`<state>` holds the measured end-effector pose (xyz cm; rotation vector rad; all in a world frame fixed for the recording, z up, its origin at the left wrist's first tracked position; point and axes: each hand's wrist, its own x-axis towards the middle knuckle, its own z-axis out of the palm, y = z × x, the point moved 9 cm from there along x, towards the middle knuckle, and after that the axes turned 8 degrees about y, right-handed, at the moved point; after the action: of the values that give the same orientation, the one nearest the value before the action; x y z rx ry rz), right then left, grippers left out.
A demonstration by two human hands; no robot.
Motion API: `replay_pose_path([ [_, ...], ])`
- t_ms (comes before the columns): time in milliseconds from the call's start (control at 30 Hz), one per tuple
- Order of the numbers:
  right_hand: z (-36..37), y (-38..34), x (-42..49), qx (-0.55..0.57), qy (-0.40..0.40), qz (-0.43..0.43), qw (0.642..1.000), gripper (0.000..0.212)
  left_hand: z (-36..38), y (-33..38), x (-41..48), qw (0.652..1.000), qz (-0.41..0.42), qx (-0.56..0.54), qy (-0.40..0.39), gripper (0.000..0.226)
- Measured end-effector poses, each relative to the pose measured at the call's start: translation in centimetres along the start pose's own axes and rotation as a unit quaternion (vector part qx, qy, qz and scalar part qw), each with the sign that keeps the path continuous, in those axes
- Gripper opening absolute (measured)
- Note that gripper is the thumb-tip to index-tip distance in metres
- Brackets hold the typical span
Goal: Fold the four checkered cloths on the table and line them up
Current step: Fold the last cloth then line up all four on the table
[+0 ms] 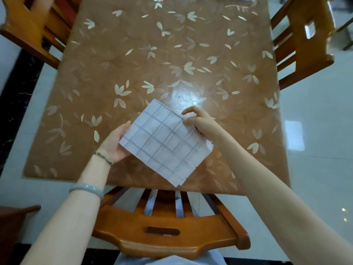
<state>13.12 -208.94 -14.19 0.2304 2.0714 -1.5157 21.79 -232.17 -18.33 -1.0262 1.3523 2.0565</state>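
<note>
Both arms reach in: my left hand (116, 144) grips the folded checkered cloth (166, 144) by its left edge, my right hand (198, 121) pinches the far-right edge with its fingers, over the near side of the worktop (133, 54).

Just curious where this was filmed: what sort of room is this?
Probably a home dining room: a table with a leaf-patterned cover, wooden chairs around it, and a glossy tiled floor.
</note>
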Motion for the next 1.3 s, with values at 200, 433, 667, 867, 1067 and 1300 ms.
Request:
replay_pose_path([
  [200,-1.8,-1.6,-2.2,0.148,0.085,-0.04,0.985,0.028,2.8,0.1,-1.4,0.993,-0.007,-0.093,-0.079,0.081],
  [433,-4.2,-1.9,-4.3,0.081,0.144,-0.091,0.982,0.019,3.3,3.2,-2.1,0.991,0.113,0.047,0.056,0.057],
  [667,-4.4,-2.2,-5.9,-0.094,0.215,-0.113,0.965,0.018,4.7,4.6,-4.5,0.922,0.223,0.312,0.054,0.052],
  [867,-4.7,-2.2,-6.6,-0.134,0.236,-0.111,0.956,0.008,4.9,6.5,-5.9,0.869,0.313,0.373,0.093,0.005],
  [1067,-3.8,-2.3,-7.1,-0.044,0.146,-0.092,0.984,0.007,4.4,7.3,-5.6,0.898,0.275,0.34,0.048,0.007],
  [1300,-1.9,-1.6,-7.1,0.129,0.145,-0.03,0.981,0.014,5.0,4.2,-5.2,0.977,0.136,0.145,-0.076,0.076],
])
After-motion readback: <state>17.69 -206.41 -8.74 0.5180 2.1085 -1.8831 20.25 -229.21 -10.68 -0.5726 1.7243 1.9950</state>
